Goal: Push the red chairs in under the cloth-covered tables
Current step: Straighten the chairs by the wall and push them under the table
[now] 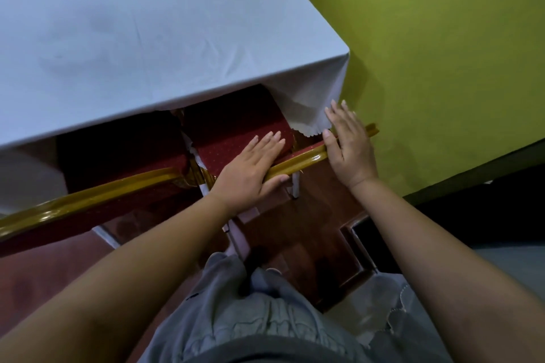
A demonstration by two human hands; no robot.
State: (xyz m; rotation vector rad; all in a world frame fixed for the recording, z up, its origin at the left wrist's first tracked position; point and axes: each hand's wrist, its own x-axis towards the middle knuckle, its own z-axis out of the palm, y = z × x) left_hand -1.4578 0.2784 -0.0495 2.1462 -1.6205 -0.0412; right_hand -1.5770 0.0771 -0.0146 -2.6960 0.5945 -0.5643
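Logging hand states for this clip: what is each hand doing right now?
Left hand: open, palm flat on the gold top rail of the red chair.
Right hand: open, fingers spread, resting on the same rail.

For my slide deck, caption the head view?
Both hands, left hand and right hand, press the gold-framed red chair under the white-clothed table.

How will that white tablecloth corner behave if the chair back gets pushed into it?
Probably floppy: the tablecloth corner hangs in soft folds and already drapes over the chair back rail. It likely bunches or rides along with the chair rather than resisting. The right hand, lying flat beside it, could catch and drag it; the left hand seems clear of it.
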